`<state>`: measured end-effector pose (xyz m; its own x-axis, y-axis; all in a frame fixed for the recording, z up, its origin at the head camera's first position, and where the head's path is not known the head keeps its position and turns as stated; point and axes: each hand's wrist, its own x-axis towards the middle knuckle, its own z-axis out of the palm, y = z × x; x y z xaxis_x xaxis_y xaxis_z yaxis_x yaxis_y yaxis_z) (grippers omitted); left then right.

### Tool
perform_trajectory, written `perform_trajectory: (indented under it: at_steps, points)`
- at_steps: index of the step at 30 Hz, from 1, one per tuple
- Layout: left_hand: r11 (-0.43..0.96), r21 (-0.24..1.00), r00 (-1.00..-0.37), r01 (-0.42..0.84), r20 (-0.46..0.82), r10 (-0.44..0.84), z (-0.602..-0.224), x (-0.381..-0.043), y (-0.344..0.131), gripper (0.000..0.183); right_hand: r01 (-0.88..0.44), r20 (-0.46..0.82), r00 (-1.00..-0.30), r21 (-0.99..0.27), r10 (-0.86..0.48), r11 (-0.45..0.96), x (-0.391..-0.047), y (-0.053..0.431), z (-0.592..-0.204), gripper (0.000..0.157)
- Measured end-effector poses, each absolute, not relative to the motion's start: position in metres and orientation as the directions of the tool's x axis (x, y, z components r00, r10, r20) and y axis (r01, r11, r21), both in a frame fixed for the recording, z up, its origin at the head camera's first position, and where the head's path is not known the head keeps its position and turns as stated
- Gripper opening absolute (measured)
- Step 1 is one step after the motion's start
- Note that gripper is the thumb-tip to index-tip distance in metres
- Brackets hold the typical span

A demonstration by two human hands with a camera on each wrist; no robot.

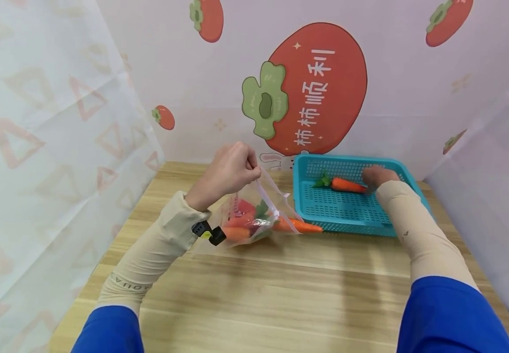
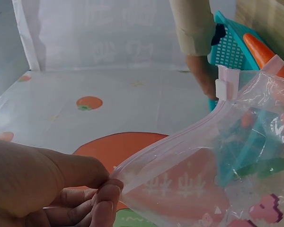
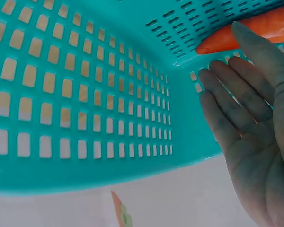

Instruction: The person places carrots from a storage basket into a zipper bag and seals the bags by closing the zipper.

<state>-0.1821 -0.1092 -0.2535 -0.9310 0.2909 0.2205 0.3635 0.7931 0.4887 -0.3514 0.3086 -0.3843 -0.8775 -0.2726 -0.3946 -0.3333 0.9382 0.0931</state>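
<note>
Near the tabletop's (image 1: pixel 280 299) far edge, a bag (image 1: pixel 260 223) is pinched by the left hand (image 1: pixel 225 171); in the basket (image 1: pixel 333 211), a carrot (image 1: pixel 347 185) is flanked by the uncurled right hand (image 3: pixel 258 123).

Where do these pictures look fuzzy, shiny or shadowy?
Head view: the right hand looks smeared, and soft shadows lie on the table; left wrist view: pale glints streak the clear bag; right wrist view: the same hand looks dim but sharper.
</note>
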Motion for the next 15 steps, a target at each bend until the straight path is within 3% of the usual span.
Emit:
perform_trajectory:
  at_steps: [15]
  points:
    - [0.794, 0.483, -0.929, 0.368, 0.221, 0.296, -0.2521, -0.1821, -0.1085, 0.013, -0.288, -0.398, -0.887, 0.083, -0.233, 0.954, -0.3464, 0.3017, -0.3907, 0.012]
